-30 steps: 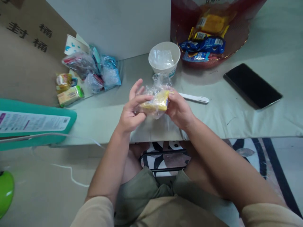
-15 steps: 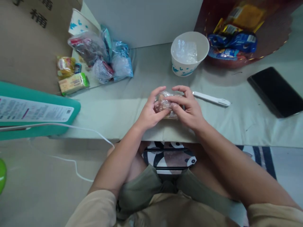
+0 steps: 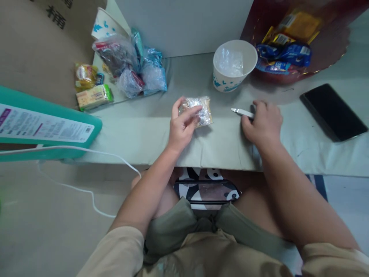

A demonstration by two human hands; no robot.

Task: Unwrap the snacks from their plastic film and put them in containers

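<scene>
The left hand curled its fingers around a small crinkled clear-plastic snack packet resting on the pale green counter. The right hand, loosely closed, covered one end of a slim white plastic tool just beside a white paper cup.

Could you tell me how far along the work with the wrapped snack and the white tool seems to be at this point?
Done: one clear wrapper already lies in the paper cup. In hand: the left hand holds the wrapped snack down on the table, its plastic looking unopened, while the right hand closes over the white tool. Left: opening this snack; more packets wait in the red basket.
</scene>
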